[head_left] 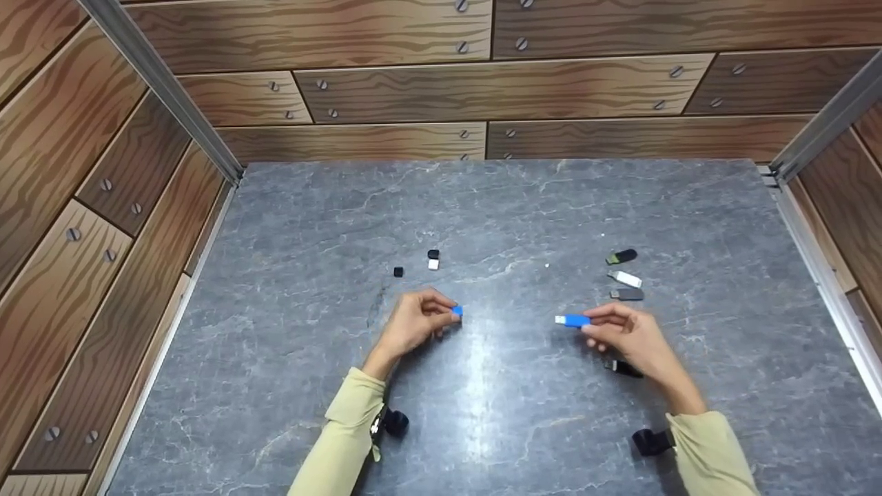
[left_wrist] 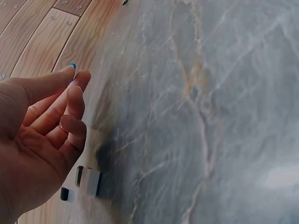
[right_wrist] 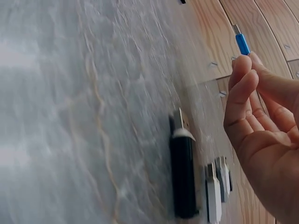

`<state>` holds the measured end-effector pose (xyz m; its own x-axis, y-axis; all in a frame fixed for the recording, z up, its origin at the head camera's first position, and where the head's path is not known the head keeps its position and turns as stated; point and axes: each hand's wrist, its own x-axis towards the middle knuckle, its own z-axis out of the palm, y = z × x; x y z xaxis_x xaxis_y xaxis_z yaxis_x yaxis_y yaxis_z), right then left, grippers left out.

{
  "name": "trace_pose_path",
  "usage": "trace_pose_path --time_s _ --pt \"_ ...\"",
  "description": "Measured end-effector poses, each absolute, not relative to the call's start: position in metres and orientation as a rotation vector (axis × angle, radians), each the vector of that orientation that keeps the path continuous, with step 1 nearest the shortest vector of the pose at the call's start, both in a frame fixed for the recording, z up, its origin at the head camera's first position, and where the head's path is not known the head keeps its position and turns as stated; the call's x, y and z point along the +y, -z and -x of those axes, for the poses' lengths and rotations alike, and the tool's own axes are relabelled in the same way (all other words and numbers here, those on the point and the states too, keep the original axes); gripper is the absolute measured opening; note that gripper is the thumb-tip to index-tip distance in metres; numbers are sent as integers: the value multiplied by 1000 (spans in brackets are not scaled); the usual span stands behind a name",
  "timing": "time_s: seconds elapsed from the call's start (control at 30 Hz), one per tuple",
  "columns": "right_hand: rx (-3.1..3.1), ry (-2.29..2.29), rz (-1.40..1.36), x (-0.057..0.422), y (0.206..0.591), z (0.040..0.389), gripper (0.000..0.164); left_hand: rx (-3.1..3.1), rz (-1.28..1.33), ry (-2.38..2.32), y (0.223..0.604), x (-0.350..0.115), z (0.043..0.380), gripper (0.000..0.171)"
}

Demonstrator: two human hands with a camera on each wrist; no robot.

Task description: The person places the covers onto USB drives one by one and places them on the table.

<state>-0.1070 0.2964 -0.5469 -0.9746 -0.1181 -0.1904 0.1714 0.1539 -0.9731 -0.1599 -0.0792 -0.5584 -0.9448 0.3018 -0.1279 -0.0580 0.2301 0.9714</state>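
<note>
left hand [head_left: 413, 322] pinches the blue cap [head_left: 457, 311], right hand [head_left: 632, 335] the blue usb stick [head_left: 574, 321]; a slack grip could drop either.

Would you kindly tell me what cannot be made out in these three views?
Blue cap, left wrist view: mostly hidden by the left hand.
Blue USB stick, rear end, head view: covered by the right hand.
White specks, head view: too small to identify.
Dark object, right wrist view: cut off by the top edge.
</note>
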Motion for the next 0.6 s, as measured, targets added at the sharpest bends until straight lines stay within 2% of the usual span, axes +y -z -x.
trace_pose_path --time_s 0.6 --pt "2122 1937 175 272 553 105 35 2176 -292 -1710 559 -68 151 22"
